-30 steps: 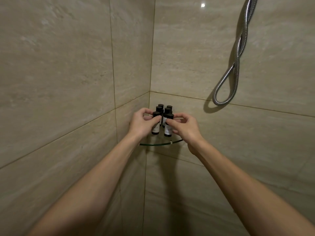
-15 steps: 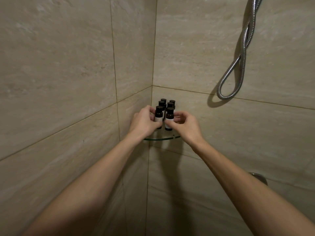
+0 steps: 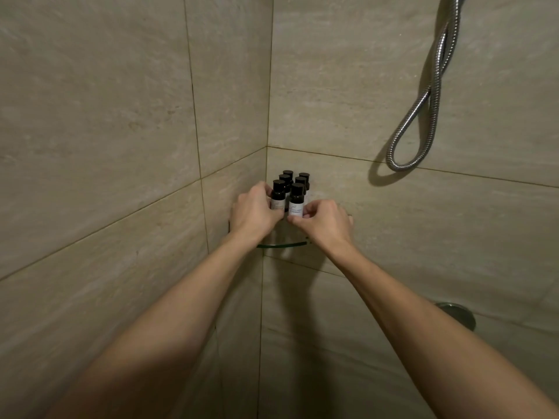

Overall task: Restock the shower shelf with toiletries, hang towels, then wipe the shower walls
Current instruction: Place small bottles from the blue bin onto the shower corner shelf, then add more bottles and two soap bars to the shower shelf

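Several small dark toiletry bottles with black caps and white labels stand in two rows on a glass corner shelf [image 3: 282, 245] in the shower corner. My left hand [image 3: 255, 213] grips the front-left bottle [image 3: 278, 193] from its left side. My right hand [image 3: 325, 220] pinches the front-right bottle [image 3: 296, 201] near its base. The rear bottles [image 3: 295, 176] stand behind, close to the corner. Both hands hide the bottle bases and most of the shelf.
Beige stone tile walls meet at the corner [image 3: 267, 116]. A metal shower hose [image 3: 423, 116] hangs in a loop on the right wall. A round metal fitting [image 3: 456, 313] shows low on the right wall behind my right forearm.
Both hands have pushed the two front bottles back against the rear ones. The view has tilted down a little, revealing the round fitting.
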